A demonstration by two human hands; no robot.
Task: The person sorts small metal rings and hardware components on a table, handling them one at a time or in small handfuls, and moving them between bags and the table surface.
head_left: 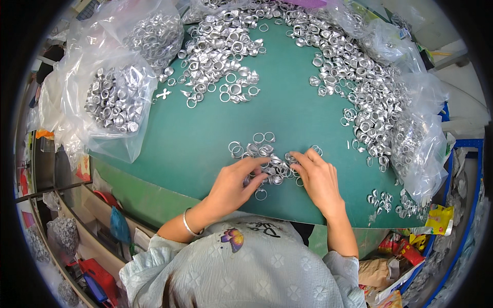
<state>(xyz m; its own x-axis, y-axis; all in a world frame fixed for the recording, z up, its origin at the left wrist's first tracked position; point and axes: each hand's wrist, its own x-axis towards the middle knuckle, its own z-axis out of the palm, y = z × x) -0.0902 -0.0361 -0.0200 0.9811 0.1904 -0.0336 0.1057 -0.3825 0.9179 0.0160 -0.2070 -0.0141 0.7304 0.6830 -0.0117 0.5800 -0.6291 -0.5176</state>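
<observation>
Silver-coloured metal rings lie in a small loose pile [265,150] near the front of the green table. My left hand [231,184] is at the pile's left side, its thumb and forefinger spread apart with their tips against the rings. A few rings show between those two fingers. From the right, my right hand [319,180] reaches in with bent fingers, and a ring [290,158] sits between its thumb and forefinger. My fingers partly cover the rings under them. One single ring [261,194] lies at the pile's near edge.
A large heap of rings [221,49] lies at the back left, and another heap [372,102] curves down the right side. Clear plastic bags of rings [115,97] stand at the left; more plastic bags [418,138] edge the right. Small pieces [380,200] lie at the front right.
</observation>
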